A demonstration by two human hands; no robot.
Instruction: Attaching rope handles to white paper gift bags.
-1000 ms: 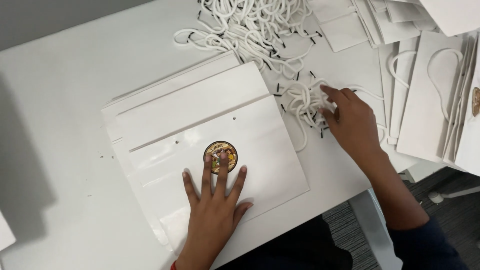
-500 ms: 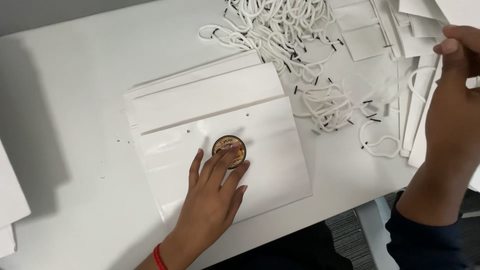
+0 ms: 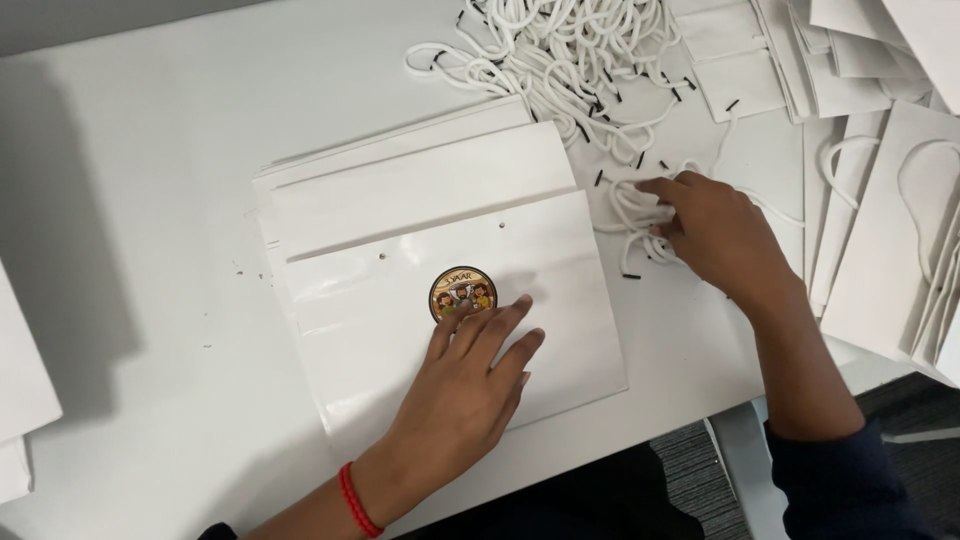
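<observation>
The white table (image 3: pixel 130 200) fills your view, its near edge cut off below. Your left hand (image 3: pixel 470 385) lies flat, fingers spread, on the top white paper bag (image 3: pixel 450 300) of a small stack, fingertips just beside its round sticker (image 3: pixel 463 293). Your right hand (image 3: pixel 720 235) curls its fingers into a loose white cord handle (image 3: pixel 635 215) beside the bag; whether they truly pinch it, you cannot tell. The cord pile (image 3: pixel 560 60) and finished bags (image 3: pixel 900 240) run past the frame.

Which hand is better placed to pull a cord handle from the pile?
Right. The right hand already touches the white cord handles, while the left hand lies flat on the top paper bag.
</observation>
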